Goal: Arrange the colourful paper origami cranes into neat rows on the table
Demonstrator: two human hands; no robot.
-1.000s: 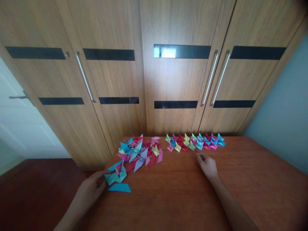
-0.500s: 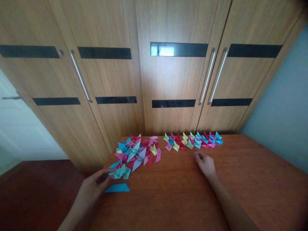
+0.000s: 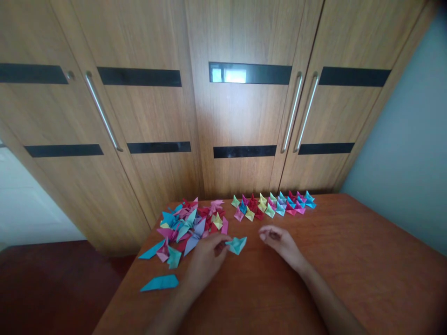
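Turquoise paper boat pinched in left hand; right hand loosely curled, unclenched, near it.

Wooden wardrobe (silver handles) beside what seems a white door.

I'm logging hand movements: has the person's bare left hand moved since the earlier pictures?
Yes: the left hand has moved rightward, away from the left edge of the reddish-brown wooden table, pinching a light-teal, pointed folded-paper piece.
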